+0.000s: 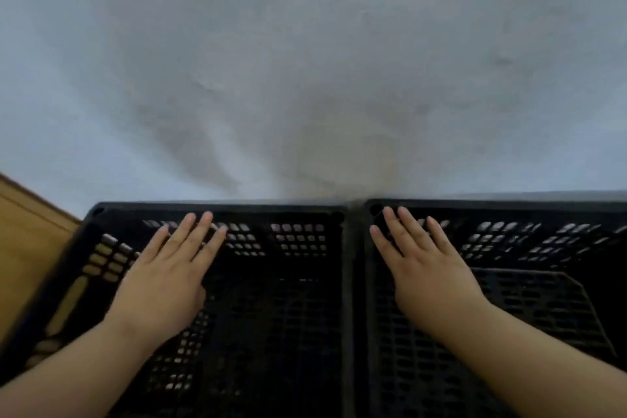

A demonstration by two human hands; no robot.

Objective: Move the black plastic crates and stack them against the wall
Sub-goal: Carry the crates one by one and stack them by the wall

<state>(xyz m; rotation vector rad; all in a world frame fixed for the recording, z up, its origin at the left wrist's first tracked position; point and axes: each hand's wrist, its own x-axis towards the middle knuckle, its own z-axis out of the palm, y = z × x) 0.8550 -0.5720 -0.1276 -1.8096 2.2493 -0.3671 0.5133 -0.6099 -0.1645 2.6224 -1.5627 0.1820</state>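
Two black plastic crates with perforated walls stand side by side, their far rims against a grey wall [305, 61]. The left crate [278, 282] fills the lower middle; the right crate [526, 282] runs off the right edge. My left hand [163, 278] hovers over the left crate with straight fingers pointing toward the wall. My right hand [424, 268] reaches over the right crate near its far left corner, fingers straight too. Neither hand holds anything. Whether the fingertips touch the crates I cannot tell.
A wooden surface [27, 248] shows at the left edge, beside the left crate. The grey, stained wall fills the whole upper half of the view.
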